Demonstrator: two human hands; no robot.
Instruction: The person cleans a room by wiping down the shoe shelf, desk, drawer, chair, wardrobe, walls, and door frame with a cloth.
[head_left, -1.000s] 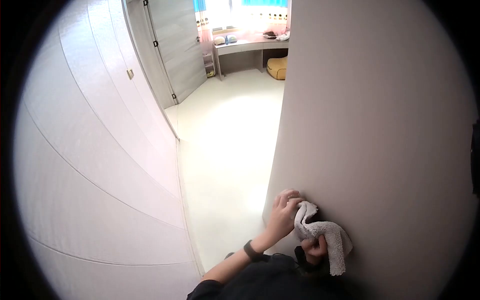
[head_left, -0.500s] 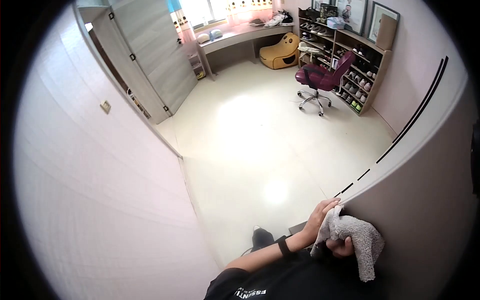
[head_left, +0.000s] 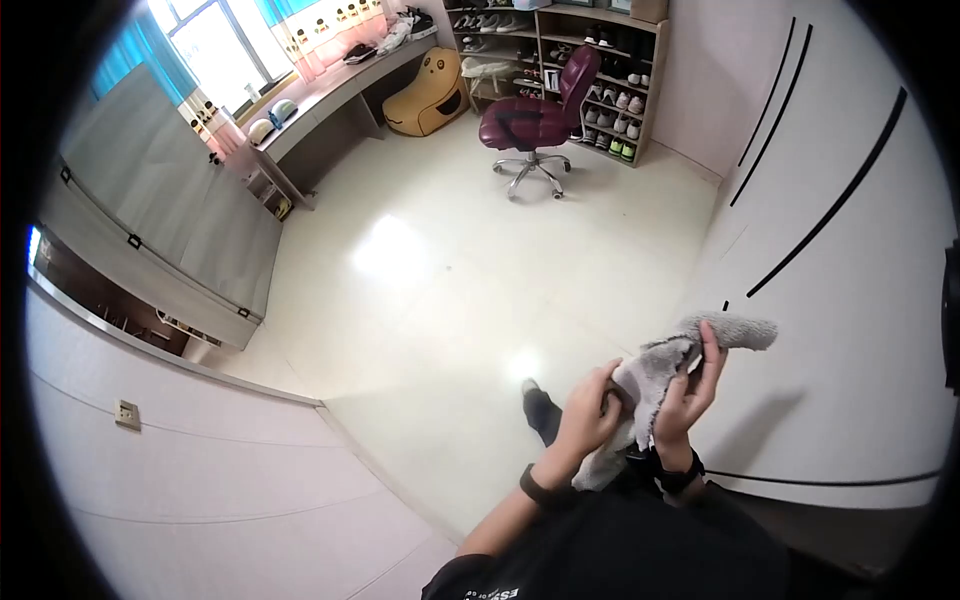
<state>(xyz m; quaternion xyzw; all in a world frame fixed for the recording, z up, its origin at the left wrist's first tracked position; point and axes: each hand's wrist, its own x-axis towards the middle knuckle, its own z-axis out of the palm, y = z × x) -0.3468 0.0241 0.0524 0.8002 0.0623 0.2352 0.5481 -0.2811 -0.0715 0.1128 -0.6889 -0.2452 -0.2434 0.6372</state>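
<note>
A fluffy grey cleaning cloth (head_left: 740, 331) is bunched between both hands, in front of my body. My left hand (head_left: 588, 412) has its fingers curled on the cloth's near left side. On the other side, my right hand (head_left: 692, 392) grips it with the fingers pointing up and the thumb against the fabric. One end of the cloth sticks out to the right past the right fingertips, while another part hangs down between the wrists. Folds of fabric hide some fingertips.
White wardrobe doors (head_left: 850, 330) with long black handles (head_left: 840, 210) stand close on my right. A wine-red swivel chair (head_left: 530, 125) is ahead, before a shoe rack (head_left: 645, 90). A yellow beanbag (head_left: 428, 95), a desk (head_left: 330, 85) and an open grey door (head_left: 180, 190) lie further left.
My view has turned right and I have moved forward past the wardrobe's side panel. The cloth has been raised and spread between both hands; my right hand now shows more fully.
</note>
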